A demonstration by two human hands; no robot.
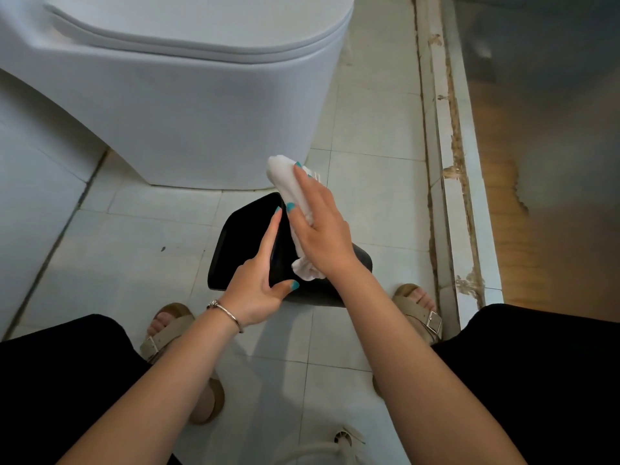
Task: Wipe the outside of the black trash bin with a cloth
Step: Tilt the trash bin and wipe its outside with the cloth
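Tiled floor [369, 135], black trash bin [241, 243] half hidden behind left hand [255, 283], cloth [285, 176].

black trash bin [241, 243] tilted, white cloth [285, 182] against it

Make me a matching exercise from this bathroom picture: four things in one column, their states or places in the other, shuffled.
1. black plastic trash bin
2. white cloth
3. white ceramic toilet
4. silver bracelet

A. lid closed
B. on the left wrist
C. tilted, steadied by the left hand
D. under the right hand

Pairs: 1-C, 2-D, 3-A, 4-B
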